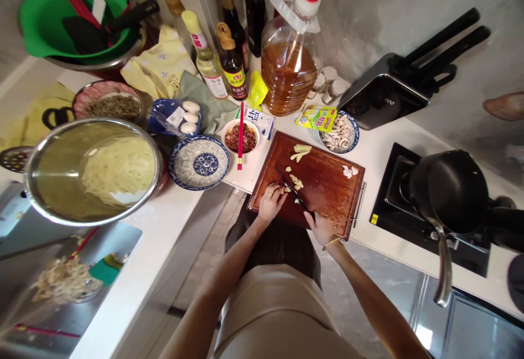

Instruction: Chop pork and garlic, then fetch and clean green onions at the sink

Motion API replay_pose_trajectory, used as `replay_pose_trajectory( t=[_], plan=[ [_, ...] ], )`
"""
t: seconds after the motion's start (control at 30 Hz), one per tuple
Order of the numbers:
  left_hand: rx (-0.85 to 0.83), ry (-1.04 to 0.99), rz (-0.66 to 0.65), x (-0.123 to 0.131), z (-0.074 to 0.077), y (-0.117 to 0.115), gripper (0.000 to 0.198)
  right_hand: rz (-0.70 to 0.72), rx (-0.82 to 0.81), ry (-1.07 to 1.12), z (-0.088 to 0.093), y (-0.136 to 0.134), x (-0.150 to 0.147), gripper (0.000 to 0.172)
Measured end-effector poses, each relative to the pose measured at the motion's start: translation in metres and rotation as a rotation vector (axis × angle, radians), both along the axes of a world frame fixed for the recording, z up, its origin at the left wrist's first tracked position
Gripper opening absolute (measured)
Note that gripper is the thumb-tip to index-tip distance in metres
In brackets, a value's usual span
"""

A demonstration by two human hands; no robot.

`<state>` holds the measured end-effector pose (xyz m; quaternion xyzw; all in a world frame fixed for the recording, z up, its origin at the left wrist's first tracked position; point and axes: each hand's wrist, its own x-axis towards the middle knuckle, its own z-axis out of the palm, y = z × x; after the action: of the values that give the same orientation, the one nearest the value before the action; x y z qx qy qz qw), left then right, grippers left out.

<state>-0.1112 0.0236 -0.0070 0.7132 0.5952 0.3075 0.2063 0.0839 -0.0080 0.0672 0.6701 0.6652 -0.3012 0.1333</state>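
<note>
My right hand (323,229) grips the black handle of a kitchen knife (295,194), whose dark blade slants up-left across a brown wooden cutting board (323,195). Curled beside the blade, the fingers of my left hand (272,201) press on a small pale piece of food (287,188), mostly hidden. Just past the knife lie pale yellow slices (296,183) that look like ginger or garlic. Longer yellow slices (301,151) rest near the board's far edge. Small whitish-pink pieces (350,172) sit on its right side.
Beyond the board stand a bowl of minced meat (235,139) with red chopsticks (240,138) across it, and a bowl of sliced mushrooms (357,135). A knife block (380,94) and a stove with a black pan (450,190) are right; a steel pot (92,214) is left.
</note>
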Motion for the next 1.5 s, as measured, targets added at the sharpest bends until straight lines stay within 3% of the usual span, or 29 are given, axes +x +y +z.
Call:
replay_pose_trajectory(
  t=[0.17,0.37,0.53,0.7,0.83,1.2,1.5],
  plan=[
    [0.012,-0.002,-0.053,0.001,-0.005,0.001,0.022,-0.022,-0.044,-0.020,-0.010,0.004,-0.008,0.052],
    [0.007,0.010,-0.063,0.000,0.002,0.000,0.024,-0.095,0.119,0.184,-0.028,0.012,-0.019,0.044],
    [-0.025,0.074,-0.057,-0.009,0.017,0.000,0.031,-0.091,0.122,0.157,-0.014,0.013,-0.015,0.045],
    [-0.013,0.154,-0.020,-0.009,0.013,0.006,0.018,-0.034,0.083,0.122,-0.002,0.004,-0.004,0.045],
    [-0.032,0.190,0.058,-0.005,0.012,0.009,0.019,-0.026,0.014,0.060,-0.004,0.000,-0.004,0.048],
    [-0.111,0.211,-0.004,-0.007,0.015,0.005,0.020,-0.016,0.023,0.018,-0.003,-0.001,-0.001,0.052],
    [-0.097,0.206,-0.031,-0.007,0.009,0.008,0.018,-0.005,-0.056,-0.014,-0.017,0.011,0.000,0.055]
  ],
)
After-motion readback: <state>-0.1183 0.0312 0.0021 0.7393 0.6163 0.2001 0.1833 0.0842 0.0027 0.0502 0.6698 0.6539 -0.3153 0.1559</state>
